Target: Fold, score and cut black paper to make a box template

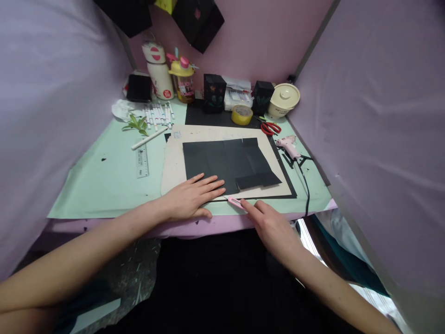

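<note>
A dark sheet of paper (222, 160) with crease lines and a notched lower right edge lies on a pale board (174, 162). My left hand (193, 197) rests flat on the sheet's lower left part, fingers spread. In my right hand (266, 220) is a pink craft knife (236, 202), held between thumb and fingers near the board's front edge. Its blade points left, toward my left fingertips, close to the lower edge of the sheet. Whether the blade touches the paper I cannot tell.
On the right lie a pink glue gun (288, 147) with a black cord and red-handled scissors (270, 127). Yellow tape (242, 115), two black boxes (214, 90), bottles (160, 72) and a lidded bowl (284, 98) stand behind. Markers (158, 113) and a ruler (142, 161) lie left.
</note>
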A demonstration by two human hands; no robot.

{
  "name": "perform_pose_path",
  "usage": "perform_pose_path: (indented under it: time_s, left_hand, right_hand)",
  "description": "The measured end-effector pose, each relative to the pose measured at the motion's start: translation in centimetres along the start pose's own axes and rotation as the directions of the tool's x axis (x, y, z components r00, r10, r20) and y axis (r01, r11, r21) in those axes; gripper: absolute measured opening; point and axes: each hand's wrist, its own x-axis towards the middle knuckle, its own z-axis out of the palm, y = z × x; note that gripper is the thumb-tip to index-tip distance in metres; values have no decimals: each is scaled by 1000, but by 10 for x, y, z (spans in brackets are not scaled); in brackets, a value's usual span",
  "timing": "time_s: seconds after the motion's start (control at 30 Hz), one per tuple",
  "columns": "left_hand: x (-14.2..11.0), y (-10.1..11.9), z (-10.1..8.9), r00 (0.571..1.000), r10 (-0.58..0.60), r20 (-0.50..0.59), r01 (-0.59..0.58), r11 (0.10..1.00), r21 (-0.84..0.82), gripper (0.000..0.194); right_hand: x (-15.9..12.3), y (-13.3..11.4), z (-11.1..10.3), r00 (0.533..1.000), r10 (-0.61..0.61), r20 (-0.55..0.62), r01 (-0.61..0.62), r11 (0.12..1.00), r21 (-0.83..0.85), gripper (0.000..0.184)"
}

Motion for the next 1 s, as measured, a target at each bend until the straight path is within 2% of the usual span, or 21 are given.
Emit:
perform_pose_path:
  time_s: [0.13,0.23,0.33,0.47,0.53,0.7,1.0]
  left_hand:
    - [12,6,0,998,-59,34,59,998,-10,81]
    - [18,8,-8,995,-73,63,76,995,-59,86]
    - [21,2,-23,996,-33,87,44,992,-122,82]
    - [29,-16,-37,992,87,92,-72,986,-150,53]
    - [38,-24,-40,984,121,133,-98,982,-162,48]
    - [55,-34,-45,958,137,251,-96,981,-168,46]
    - [57,-35,-45,942,145,303,-92,978,-185,47]
  right_hand:
    - [2,11,0,999,33,-28,-33,999,-13,46]
    - [3,19,-2,998,51,-29,-52,999,-13,45]
    - [2,22,-5,998,59,-6,-59,998,-24,43]
    - [2,21,-6,996,81,28,-81,997,-11,43]
    - [3,21,-7,996,84,43,-84,996,-3,43]
    - [5,22,-10,993,87,77,-86,996,-22,45]
    - [1,26,1,997,71,29,-70,997,-40,46]
